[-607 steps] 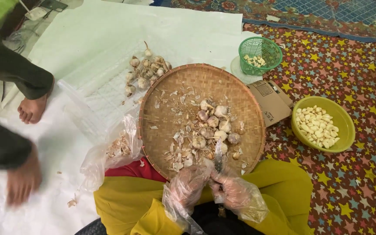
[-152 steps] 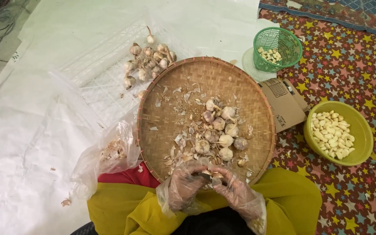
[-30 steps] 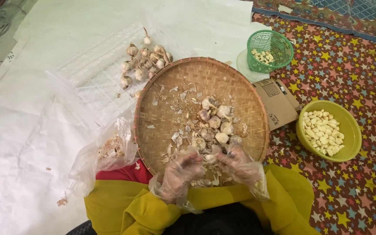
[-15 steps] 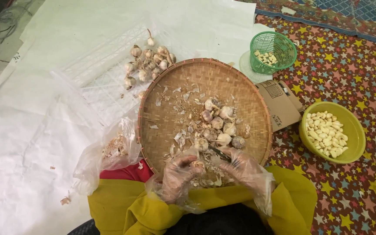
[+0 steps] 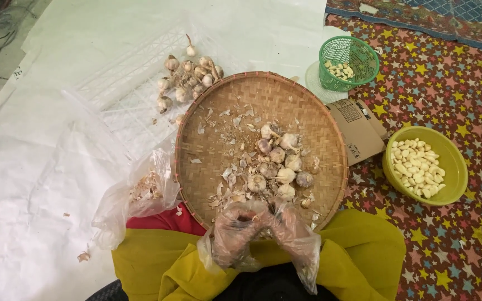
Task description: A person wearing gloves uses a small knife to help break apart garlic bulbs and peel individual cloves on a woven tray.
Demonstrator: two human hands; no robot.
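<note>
Garlic bulbs [image 5: 277, 167], light, papery and brittle-skinned, best pinched at the neck, are lying mid-tray in the round woven bamboo tray [image 5: 207, 117]. Left of it a clear plastic bag [image 5: 146, 189] is holding peelings. Both hands, left hand [image 5: 235, 231] and right hand [image 5: 294, 237], are wearing plastic gloves and closing together on something small; what exactly cannot be told. Rightward, a green mesh basket [image 5: 364, 56] and a lime bowl [image 5: 456, 167] are holding peeled cloves.

Gloved hands working garlic over a woven tray

Both hands, left hand [image 5: 240, 231] and right hand [image 5: 292, 234], wear clear plastic gloves and meet at the near rim of the round bamboo tray [image 5: 218, 95], pinching a small garlic piece [image 5: 259, 216]. Garlic bulbs [image 5: 279, 161] and papery skins lie on the tray; a yellow-green bowl [image 5: 457, 167] of peeled cloves sits to the right.
</note>
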